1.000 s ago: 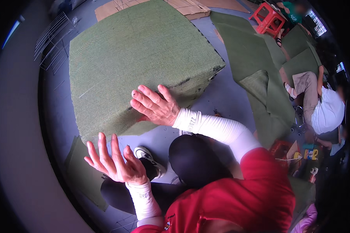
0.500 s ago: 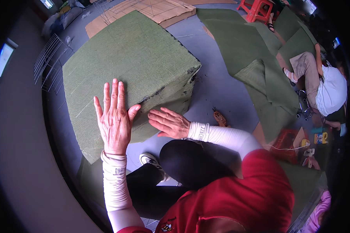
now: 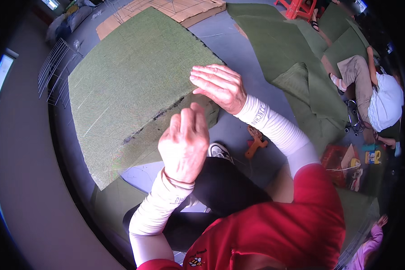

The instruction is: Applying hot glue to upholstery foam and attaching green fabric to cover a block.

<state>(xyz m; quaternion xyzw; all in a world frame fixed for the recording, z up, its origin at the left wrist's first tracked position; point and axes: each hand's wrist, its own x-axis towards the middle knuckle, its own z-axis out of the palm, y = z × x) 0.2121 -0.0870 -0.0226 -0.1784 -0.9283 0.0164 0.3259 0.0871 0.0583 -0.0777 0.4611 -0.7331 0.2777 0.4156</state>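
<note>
A large box-like block covered in green woven-textured mat [image 3: 130, 72] stands in front of me, with black smears along its near top edge. My right hand [image 3: 220, 87] lies over that edge near the right corner, fingers straight and held together, with nothing in it. Lower and to the left, my left hand [image 3: 184, 146] is at the block's near side face, its back toward me. Its fingers are curled and slightly blurred; the fingertips and palm are hidden, so I cannot make out whether it holds anything.
An orange-brown tool [image 3: 256, 143] lies on the grey floor by my leg. Green sheets [image 3: 279, 49] spread to the right, where a person in white [image 3: 384, 103] sits. A red crate [image 3: 335, 159] is nearer. Wire racks [image 3: 54, 72] stand left; flat cardboard [image 3: 202, 15] lies behind.
My right hand has moved up and right onto the top edge. My left hand has left the top surface, shifted right and down, and curled its fingers. My foot has moved right.
</note>
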